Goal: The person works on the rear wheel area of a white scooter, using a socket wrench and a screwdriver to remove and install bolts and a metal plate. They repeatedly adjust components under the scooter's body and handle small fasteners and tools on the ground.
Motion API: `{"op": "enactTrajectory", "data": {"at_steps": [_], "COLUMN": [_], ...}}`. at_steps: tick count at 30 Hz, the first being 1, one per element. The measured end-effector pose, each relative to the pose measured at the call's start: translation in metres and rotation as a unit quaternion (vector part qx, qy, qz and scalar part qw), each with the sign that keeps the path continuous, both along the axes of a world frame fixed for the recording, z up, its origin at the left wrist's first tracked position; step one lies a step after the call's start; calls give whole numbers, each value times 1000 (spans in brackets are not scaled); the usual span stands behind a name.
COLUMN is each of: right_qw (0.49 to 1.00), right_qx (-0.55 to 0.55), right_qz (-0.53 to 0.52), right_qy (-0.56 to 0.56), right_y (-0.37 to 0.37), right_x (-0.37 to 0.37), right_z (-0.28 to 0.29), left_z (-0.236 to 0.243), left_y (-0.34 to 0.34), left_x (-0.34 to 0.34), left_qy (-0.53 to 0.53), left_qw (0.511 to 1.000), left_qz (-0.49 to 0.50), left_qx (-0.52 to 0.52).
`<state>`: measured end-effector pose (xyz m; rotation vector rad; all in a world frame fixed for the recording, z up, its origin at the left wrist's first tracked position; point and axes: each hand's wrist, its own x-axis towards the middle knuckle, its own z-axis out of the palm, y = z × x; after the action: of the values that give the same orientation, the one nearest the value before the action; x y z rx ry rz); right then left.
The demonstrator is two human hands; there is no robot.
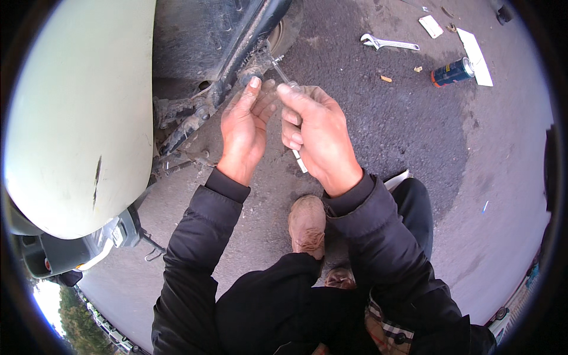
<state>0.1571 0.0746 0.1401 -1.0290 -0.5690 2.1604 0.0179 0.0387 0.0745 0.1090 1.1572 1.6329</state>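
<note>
My left hand (245,127) is raised beside the underside of a vehicle, cupped, with its thumb apart from the fingers. Its thumb tip overlaps a dirty round part (251,73) near the wheel; I cannot tell whether they touch. My right hand (319,130) is just to its right, fingers curled and thumb pressed against the index finger. A thin metal rod (280,70) runs from the wheel area to that thumb tip; whether the pinch holds it is hidden. Below the right fingers a narrow white strip (300,161) shows.
A pale scratched body panel (83,112) fills the left. Greasy linkage and a spring (178,167) sit beneath it. On the dark, stained asphalt lie an adjustable wrench (390,44), a spray can (452,72), a white sheet (475,58) and a small white box (431,26). My shoe (307,223) is below my hands.
</note>
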Motion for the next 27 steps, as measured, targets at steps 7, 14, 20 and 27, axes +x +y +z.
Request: {"op": "enactTrajectory", "data": {"at_steps": [7, 14, 20, 27], "right_qw": [1000, 999, 998, 999], "right_qx": [-13, -5, 26, -23], "right_qz": [15, 33, 16, 23], "right_qy": [22, 3, -55, 9], "right_y": [0, 1, 1, 7], "right_x": [-1, -2, -6, -3], "right_z": [4, 6, 3, -1], "left_z": [3, 5, 1, 2], "left_y": [-1, 0, 2, -1], "left_x": [1, 0, 2, -1], "left_qy": [2, 0, 11, 12], "left_qw": [1000, 999, 1000, 1000], "left_qz": [-5, -25, 9, -24], "left_qx": [-4, -30, -12, -3]}}
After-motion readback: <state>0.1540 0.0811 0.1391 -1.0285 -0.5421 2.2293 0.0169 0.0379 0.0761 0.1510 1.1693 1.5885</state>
